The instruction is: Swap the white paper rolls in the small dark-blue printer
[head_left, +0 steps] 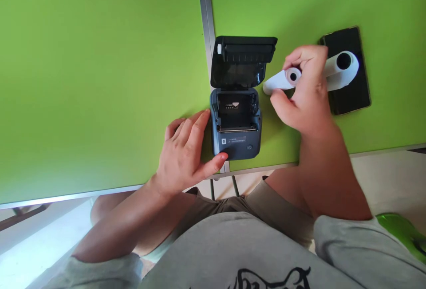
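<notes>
A small dark label printer (236,144) stands on the green table with its black lid (238,73) raised and its inner compartment bare of any roll. My left hand (186,151) rests at the printer's left side, fingers apart, the thumb at its lower left corner. To the right of the printer, my right hand (308,91) grips a small white paper roll (281,81) between thumb and fingers, its loose end pointing toward the printer. Another white roll (342,76) with a dark core lies over a black phone (348,42), just right of that hand.
The green table (100,80) has a metal seam (207,13) running behind the printer. Its front edge lies close to my lap. A green object (399,231) shows at the lower right, below table level.
</notes>
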`<state>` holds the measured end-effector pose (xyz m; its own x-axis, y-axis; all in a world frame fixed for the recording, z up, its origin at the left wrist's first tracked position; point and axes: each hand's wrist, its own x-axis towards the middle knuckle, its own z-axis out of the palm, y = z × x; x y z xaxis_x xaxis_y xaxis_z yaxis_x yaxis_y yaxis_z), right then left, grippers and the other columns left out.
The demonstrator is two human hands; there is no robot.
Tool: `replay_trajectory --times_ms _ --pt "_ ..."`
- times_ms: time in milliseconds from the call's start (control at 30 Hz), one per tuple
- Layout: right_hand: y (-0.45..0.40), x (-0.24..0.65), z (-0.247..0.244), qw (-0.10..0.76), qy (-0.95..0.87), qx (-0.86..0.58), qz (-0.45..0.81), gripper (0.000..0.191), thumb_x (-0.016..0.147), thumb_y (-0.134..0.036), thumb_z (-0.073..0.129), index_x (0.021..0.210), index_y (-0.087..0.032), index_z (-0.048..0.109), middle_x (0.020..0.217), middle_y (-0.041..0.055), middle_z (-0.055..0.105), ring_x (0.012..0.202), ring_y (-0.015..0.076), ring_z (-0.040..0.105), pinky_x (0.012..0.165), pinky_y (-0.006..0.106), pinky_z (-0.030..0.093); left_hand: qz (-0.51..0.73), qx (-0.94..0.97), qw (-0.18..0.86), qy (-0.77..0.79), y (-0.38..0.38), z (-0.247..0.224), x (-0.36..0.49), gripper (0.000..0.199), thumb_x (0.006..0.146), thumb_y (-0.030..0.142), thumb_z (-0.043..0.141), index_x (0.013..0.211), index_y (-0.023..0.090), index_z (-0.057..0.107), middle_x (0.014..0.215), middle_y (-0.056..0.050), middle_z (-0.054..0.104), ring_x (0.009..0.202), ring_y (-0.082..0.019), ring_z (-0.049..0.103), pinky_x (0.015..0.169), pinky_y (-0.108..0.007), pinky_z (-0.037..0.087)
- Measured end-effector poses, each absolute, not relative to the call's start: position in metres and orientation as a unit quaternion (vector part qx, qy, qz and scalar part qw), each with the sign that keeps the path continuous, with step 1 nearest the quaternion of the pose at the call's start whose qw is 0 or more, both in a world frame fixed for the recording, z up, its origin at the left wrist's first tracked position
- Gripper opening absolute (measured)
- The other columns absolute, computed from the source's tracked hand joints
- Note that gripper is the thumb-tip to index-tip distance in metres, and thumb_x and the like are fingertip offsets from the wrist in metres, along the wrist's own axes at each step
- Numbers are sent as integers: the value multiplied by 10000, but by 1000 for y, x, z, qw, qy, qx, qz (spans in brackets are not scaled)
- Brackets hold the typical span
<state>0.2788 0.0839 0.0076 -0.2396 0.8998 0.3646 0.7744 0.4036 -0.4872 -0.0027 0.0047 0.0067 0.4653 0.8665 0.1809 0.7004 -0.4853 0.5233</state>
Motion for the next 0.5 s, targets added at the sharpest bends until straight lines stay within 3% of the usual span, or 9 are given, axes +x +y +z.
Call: replay_trajectory --times_ms 300,500 --pt "86 273 4 349 -717 -588 136 561 784 -212 655 1258 -314 372 971 41 637 857 226 653 709 389 578 212 834 195 471 5 7 -2 755 1006 690 364 1552 168 352 1412 -171 638 1229 -296 637 1097 -437 387" --pt "80 291 16 318 -707 -611 162 490 817 -297 728 1247 -297 494 1192 106 642 1175 300 636 851 443 591 212 832 200 471 5 7 -3 757 1005 683 371 1547 155 363 1416 -180 634 1229 -304 635 1100 -447 385"
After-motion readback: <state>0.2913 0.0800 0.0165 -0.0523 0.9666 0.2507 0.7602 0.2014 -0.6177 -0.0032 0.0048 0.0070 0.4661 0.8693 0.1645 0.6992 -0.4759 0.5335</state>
